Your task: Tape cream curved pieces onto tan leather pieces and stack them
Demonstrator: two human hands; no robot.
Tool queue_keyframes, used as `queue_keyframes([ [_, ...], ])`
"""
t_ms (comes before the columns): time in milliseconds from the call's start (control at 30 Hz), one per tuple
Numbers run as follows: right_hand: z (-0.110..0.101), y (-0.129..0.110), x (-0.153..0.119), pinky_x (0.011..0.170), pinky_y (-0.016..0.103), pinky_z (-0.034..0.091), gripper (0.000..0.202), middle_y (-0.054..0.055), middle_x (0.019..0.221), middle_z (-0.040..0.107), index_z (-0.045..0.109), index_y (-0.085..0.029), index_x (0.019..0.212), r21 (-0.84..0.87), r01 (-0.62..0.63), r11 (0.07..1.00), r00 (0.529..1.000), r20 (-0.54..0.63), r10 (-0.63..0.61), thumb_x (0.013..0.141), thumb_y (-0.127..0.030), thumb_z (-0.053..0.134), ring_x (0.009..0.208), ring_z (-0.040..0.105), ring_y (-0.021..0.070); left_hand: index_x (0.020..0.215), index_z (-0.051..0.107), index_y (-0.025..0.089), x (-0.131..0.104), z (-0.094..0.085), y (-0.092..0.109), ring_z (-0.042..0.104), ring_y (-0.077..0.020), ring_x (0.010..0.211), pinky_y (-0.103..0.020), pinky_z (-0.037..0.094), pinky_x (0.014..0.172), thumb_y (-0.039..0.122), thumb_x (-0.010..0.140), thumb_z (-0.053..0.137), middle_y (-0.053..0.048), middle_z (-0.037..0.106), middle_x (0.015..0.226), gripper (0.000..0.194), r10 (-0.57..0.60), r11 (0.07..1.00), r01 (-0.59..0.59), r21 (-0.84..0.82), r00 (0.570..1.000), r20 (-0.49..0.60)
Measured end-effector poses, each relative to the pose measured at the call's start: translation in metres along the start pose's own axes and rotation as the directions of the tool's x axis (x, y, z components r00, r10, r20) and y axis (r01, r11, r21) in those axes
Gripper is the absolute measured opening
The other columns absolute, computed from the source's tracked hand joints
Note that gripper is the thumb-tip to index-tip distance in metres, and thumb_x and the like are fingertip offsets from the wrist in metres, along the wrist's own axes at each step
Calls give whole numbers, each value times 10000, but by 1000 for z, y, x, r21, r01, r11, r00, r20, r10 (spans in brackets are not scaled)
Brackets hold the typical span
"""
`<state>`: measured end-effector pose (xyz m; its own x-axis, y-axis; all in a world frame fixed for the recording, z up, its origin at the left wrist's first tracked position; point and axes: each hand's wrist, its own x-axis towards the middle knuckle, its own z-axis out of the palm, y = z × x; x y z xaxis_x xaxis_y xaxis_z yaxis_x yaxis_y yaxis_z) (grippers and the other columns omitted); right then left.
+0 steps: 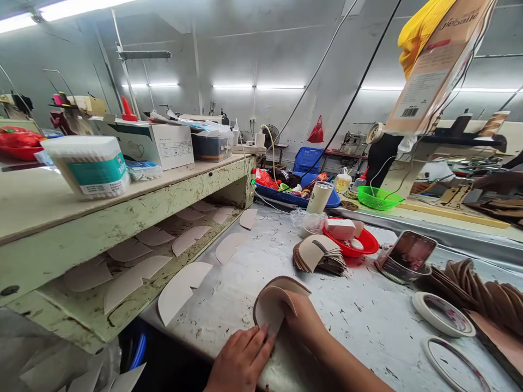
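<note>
A curved beige piece with a brown edge (272, 307) is bent upward over the metal tabletop. My right hand (304, 321) grips its right side, the fingers partly hidden behind it. Against its lower edge lies my left hand (241, 356), fingers stretched out, the tips touching the piece. To the left, a flat notched cream piece (180, 288) rests at the table edge, with several similar pieces on the shelf. Behind my hands sits a fanned stack of cream and brown pieces (316, 253).
A red bowl (370, 242), a phone (411, 250) and tape rolls (443, 314) stand right, beside brown stacked pieces (482, 288). A raised green shelf (163, 198) borders the left. Farther back are a tumbler (319, 197) and a blue tray (333, 200).
</note>
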<state>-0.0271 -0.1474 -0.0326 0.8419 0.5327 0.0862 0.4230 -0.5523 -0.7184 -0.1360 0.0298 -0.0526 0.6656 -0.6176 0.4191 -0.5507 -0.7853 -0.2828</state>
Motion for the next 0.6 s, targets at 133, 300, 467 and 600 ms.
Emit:
queue_keyframes([
  [133, -3, -8, -2, 617, 253, 398, 288, 65, 841, 689, 672, -160, 853, -80, 8, 997, 999, 44, -5, 701, -118, 431, 755, 615, 191, 1287, 417, 178, 2, -1, 0, 537, -178, 985, -282, 420, 816, 752, 756, 275, -9, 544, 1258, 794, -19, 999, 21, -26, 996, 90],
  [300, -16, -24, 2, 595, 253, 362, 223, 58, 829, 700, 669, -190, 826, -318, 38, 947, 984, 180, 21, 683, -137, 507, 760, 626, 214, 1141, 527, 200, 14, 7, 7, 502, -248, 1072, -363, 408, 887, 751, 741, 327, -51, 579, 1184, 710, -99, 982, 120, -143, 985, 143],
  [467, -23, -26, 9, 616, 253, 354, 206, 64, 855, 674, 617, -168, 824, -471, -44, 881, 995, 54, 79, 814, -169, 411, 790, 606, 192, 938, 607, 212, 38, 5, 8, 538, -300, 1006, -430, 443, 852, 806, 641, 408, -116, 574, 1125, 693, -227, 853, 384, -353, 882, 412],
  [600, -20, -19, 11, 675, 238, 366, 236, 43, 884, 670, 608, -172, 816, -424, -66, 903, 990, 83, 111, 815, -96, 385, 842, 600, 172, 1045, 580, 240, 50, -3, -1, 407, -340, 1190, -501, 345, 974, 792, 676, 371, -124, 408, 1360, 696, -208, 782, 462, -418, 826, 524],
])
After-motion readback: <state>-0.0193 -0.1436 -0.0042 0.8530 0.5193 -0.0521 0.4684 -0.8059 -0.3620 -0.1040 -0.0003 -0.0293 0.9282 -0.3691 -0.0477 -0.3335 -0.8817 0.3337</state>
